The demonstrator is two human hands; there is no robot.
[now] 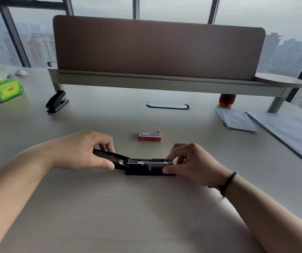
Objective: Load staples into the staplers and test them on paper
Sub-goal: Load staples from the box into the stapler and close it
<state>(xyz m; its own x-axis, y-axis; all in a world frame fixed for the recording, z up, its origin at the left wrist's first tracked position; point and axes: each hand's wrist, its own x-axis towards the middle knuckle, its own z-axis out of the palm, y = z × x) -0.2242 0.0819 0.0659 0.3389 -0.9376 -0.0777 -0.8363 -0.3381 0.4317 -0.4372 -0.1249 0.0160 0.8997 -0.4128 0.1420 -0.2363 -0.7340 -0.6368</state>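
A black stapler (139,166) lies on the desk in front of me, swung wide open so its metal staple channel faces up. My left hand (84,150) grips the folded-back top cover at the left end. My right hand (190,161) pinches the front end of the channel and base. A red and white staple box (149,135) sits shut just behind the stapler. A second black stapler (56,101) stands closed at the far left. White paper sheets (236,119) lie at the far right.
A green tissue pack (4,90) sits at the left edge. A brown partition on a raised shelf (157,50) crosses the back of the desk, with an oval cable port (168,105) below it and an amber object (227,99) under the shelf. A larger paper stack (292,134) lies far right.
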